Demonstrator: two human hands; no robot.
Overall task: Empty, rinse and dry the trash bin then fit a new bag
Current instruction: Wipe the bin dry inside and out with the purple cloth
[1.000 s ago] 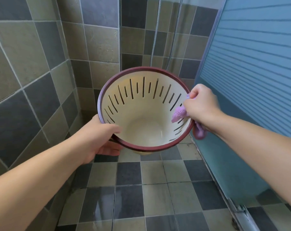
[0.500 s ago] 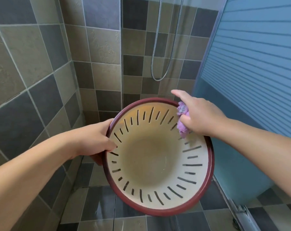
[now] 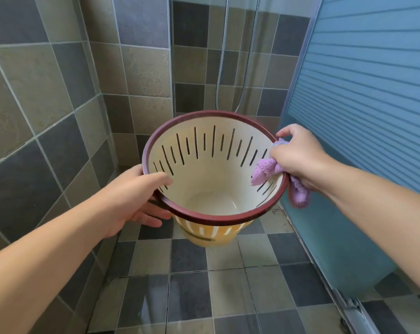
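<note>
A cream trash bin (image 3: 211, 189) with slotted walls and a dark red rim is held in the air over the shower floor, its mouth turned up towards me. It looks empty inside. My left hand (image 3: 136, 196) grips the rim on the left, thumb inside and fingers under the wall. My right hand (image 3: 298, 160) presses a purple cloth (image 3: 266, 171) against the right rim. One end of the cloth lies inside the bin and the other hangs outside below my hand.
Tiled walls stand to the left and behind. A shower hose (image 3: 247, 68) hangs on the back wall. A blue frosted shower door (image 3: 363, 116) stands close on the right, its metal track (image 3: 351, 307) at floor level. The floor tiles (image 3: 189, 292) look wet.
The bin has tipped back from facing me to a more upright tilt and sits lower and further away. My right hand with the cloth moved from the upper rim to the right rim.
</note>
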